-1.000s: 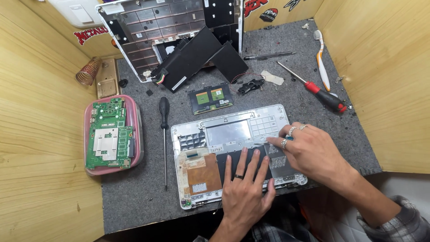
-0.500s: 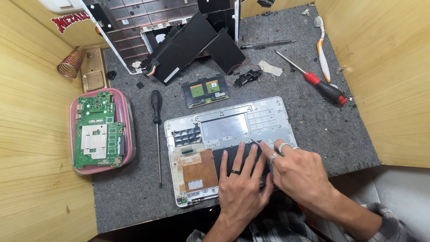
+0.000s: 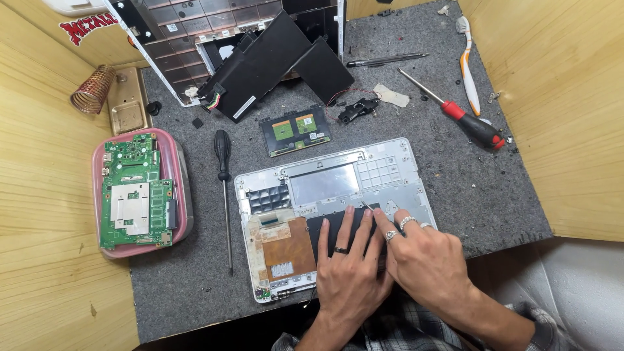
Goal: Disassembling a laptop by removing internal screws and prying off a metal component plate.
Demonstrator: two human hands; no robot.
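At the far left, a pink tray [image 3: 183,195] holds a green circuit board [image 3: 134,192]; keep it there, well apart from the work. Just right of it a black-handled screwdriver [image 3: 223,156] lies on the grey felt mat [image 3: 494,195], tip toward the near edge.

The work piece is the opened silver laptop base [image 3: 396,169], lying flat at the centre of the mat, near the front edge. A copper-coloured shield [image 3: 286,244] covers its left near corner. A flat black panel [image 3: 328,227] sits beside the shield, largely covered by the hands.

The left hand [image 3: 351,273] lies palm down on the black panel, fingers spread and flat, gripping nothing. Use it only as a hold-down: press evenly so the base does not slide.

The right hand [image 3: 426,260] sits just beside it, touching it. Its fingertips pinch a thin pale sliver [image 3: 368,207] at the panel's far edge; whether this is a tool tip or a tab cannot be told. Keep the pinch narrow and low, and pull along the surface, not upward, since a thin strip is likely to tear or kink.

Beyond the base lie a small touchpad board [image 3: 297,130] and a loose black part with red wire [image 3: 356,109]. A red-handled screwdriver [image 3: 471,123] and a toothbrush [image 3: 469,68] lie at the right, within reach.
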